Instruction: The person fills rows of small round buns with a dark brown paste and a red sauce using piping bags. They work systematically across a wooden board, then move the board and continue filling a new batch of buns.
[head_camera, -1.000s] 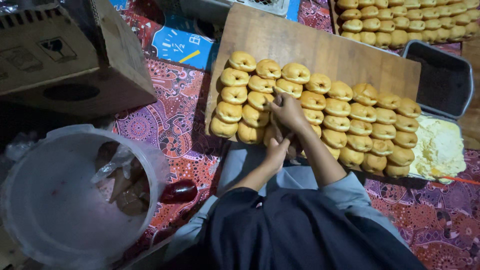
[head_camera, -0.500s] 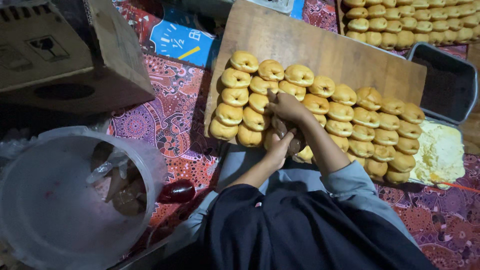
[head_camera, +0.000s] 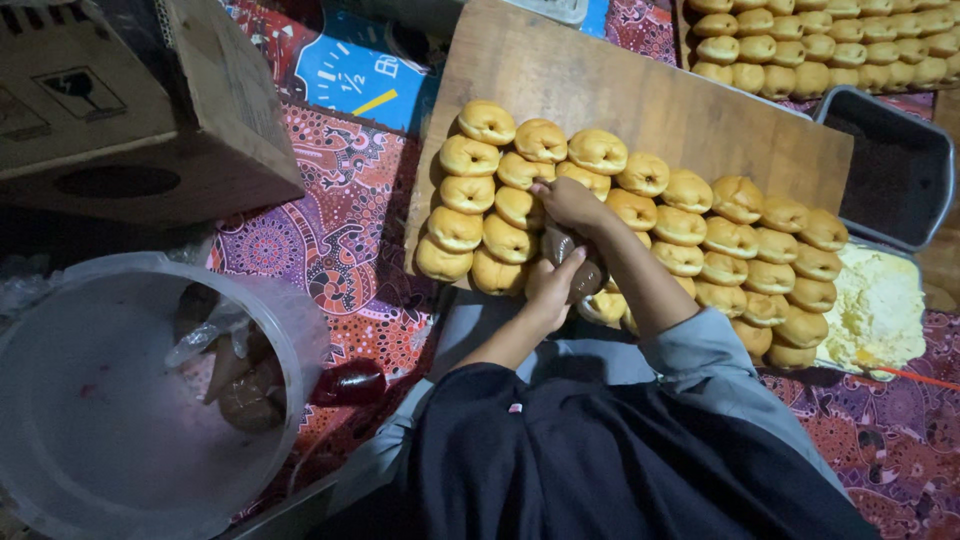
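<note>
Here, both hands' grip closed around a brown piping bag (head_camera: 572, 262); brown filling bags in the white bucket (head_camera: 60, 400).

Your right hand (head_camera: 570, 203) has advanced up the wooden board (head_camera: 600, 80); your left hand (head_camera: 553, 283) now grips the brown piping bag (head_camera: 570, 262).

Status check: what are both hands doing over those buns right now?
Left hand grips a brown filling bag. Right hand pinches its top, over the buns on the wooden board. Nothing in the way.
</note>
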